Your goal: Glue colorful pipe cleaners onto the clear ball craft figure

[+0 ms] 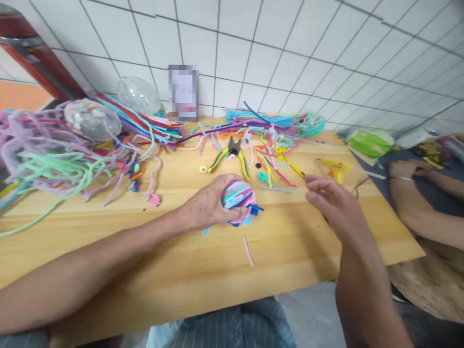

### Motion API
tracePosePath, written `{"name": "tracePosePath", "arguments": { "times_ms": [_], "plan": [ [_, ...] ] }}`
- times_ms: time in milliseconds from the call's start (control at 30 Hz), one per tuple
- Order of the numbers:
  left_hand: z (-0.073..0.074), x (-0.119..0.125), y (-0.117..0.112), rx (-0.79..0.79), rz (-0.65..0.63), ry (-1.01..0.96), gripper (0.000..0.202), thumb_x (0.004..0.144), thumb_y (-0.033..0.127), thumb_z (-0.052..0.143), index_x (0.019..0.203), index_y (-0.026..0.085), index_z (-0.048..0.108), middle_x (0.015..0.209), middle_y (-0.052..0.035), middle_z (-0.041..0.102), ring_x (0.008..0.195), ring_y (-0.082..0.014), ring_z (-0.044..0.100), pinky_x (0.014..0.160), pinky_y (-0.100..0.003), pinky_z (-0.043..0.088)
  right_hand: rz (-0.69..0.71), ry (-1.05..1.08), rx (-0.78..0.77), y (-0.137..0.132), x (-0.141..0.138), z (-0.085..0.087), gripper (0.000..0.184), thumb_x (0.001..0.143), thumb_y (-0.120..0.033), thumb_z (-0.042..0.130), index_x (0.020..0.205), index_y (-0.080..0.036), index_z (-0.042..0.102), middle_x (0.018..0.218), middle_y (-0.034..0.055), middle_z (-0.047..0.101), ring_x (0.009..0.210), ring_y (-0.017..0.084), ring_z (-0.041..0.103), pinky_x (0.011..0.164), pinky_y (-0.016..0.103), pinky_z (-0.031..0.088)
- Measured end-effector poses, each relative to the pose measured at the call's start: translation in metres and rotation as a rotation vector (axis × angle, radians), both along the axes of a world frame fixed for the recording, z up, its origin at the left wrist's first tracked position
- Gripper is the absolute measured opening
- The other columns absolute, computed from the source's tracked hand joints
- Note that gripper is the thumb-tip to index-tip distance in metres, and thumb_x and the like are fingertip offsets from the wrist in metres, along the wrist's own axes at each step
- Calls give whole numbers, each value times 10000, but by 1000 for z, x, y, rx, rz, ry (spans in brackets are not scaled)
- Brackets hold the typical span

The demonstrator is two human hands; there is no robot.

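My left hand is closed around a small ball wound from pink, blue and red pipe cleaners, resting on the wooden table. Blue ends stick out of the ball on its right side. My right hand hovers just right of the ball, fingers loosely stretched toward it and holding nothing. Pliers with yellow-green handles lie on the table just beyond the ball.
Heaps of coloured pipe cleaners cover the table's left and back. Two clear balloons sit at the back left. A yellow glue gun lies at the right. Another person's arm rests at the far right. A short pink piece lies near me.
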State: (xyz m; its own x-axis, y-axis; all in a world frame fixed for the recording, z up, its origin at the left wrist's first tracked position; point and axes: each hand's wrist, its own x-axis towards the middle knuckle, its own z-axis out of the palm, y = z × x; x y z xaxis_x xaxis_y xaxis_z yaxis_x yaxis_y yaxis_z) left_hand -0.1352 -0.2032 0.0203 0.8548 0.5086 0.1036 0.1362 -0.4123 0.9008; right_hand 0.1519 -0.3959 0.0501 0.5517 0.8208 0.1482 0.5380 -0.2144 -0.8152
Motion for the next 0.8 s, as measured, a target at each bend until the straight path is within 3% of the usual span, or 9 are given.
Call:
{"name": "tracePosePath", "arguments": {
  "times_ms": [100, 167, 267, 367, 567, 667, 800],
  "plan": [
    [-2, 1, -3, -16, 42, 9, 597, 852, 506, 835, 1339, 228, 630, 1267, -74, 749, 1109, -263, 746, 1028, -446, 628, -167, -124, -80, -36, 40, -35, 451, 875, -662, 772, 1091, -268, 729, 1375, 138, 783, 1244, 351, 764, 1112, 621, 597],
    [-6, 3, -6, -15, 91, -26, 667, 840, 517, 845, 1389, 218, 612, 1312, -88, 739, 1166, -278, 745, 1075, -465, 621, -245, -333, -125, -56, 65, -57, 550, 866, -701, 730, 1178, -249, 726, 1382, 176, 769, 1310, 403, 726, 1152, 661, 558],
    [-16, 4, -11, 29, 147, -103, 761, 855, 536, 847, 1481, 207, 566, 1394, -121, 708, 1242, -298, 732, 1132, -493, 601, -259, -621, -216, -72, 93, -83, 765, 856, -782, 676, 1318, -173, 693, 1456, 275, 711, 1434, 475, 634, 1222, 693, 475],
    [-27, 4, -13, 109, 160, -166, 744, 882, 523, 846, 1500, 227, 555, 1430, -130, 693, 1300, -310, 712, 1177, -512, 578, -265, -763, -328, -78, 104, -99, 812, 921, -760, 605, 1424, -124, 640, 1488, 318, 678, 1434, 481, 622, 1195, 686, 483],
    [-36, 2, -13, 205, 95, -231, 625, 936, 462, 819, 1457, 234, 560, 1426, -140, 691, 1331, -306, 687, 1179, -501, 569, -298, -804, -449, -84, 103, -106, 808, 986, -719, 512, 1488, -96, 623, 1511, 321, 647, 1359, 491, 636, 1147, 664, 498],
    [-35, 3, -11, 225, 72, -244, 626, 937, 446, 822, 1458, 225, 554, 1418, -148, 688, 1323, -305, 687, 1171, -498, 570, -326, -816, -445, -85, 102, -102, 791, 978, -733, 519, 1445, -111, 663, 1352, 310, 703, 1280, 520, 649, 1087, 686, 506],
    [-34, 6, -8, 253, 38, -268, 672, 914, 490, 841, 1461, 212, 569, 1425, -167, 692, 1349, -330, 675, 1193, -516, 557, -296, -751, -317, -84, 94, -97, 578, 980, -688, 587, 1265, -210, 745, 1050, 213, 715, 1157, 487, 680, 1060, 664, 508]
  ]
}}
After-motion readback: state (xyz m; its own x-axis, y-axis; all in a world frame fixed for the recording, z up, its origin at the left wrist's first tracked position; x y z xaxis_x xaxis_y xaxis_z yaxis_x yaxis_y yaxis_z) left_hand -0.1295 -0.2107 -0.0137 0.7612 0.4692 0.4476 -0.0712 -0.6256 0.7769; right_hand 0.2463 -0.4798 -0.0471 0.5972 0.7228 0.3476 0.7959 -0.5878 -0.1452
